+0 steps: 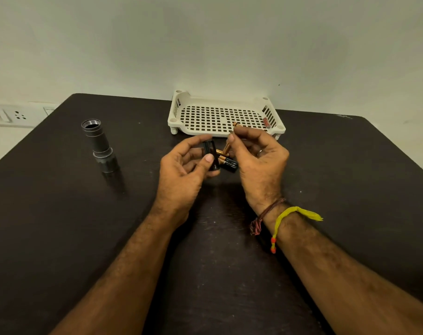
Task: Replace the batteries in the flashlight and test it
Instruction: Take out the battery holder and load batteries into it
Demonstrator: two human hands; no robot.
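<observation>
1. My left hand (185, 170), just left of frame centre, is pinching a small black plastic battery holder (211, 154) between thumb and fingers; the thumb tip sits on its near face and the fingers curl around the far side.
2. My right hand (258, 163), right of centre, grips a slim copper-and-black battery (226, 147) between thumb and forefinger, tilted, its lower end right beside the holder. There's also a copper tip (236, 124) poking out above the forefinger; can't tell if that's a second cell.
3. A couple more copper-and-black batteries (228, 163) lie on the table between the two hands, partly hidden by my fingers.
4. The grey metal flashlight body (98, 143) stands on its head at the left of the frame, open threaded end up, well apart from both hands.
5. A white perforated plastic tray (220, 117) sits at upper centre behind my hands, with a small red thing (266, 122) at its right wall.
6. Everything's on a dark brown table (350, 177).
</observation>
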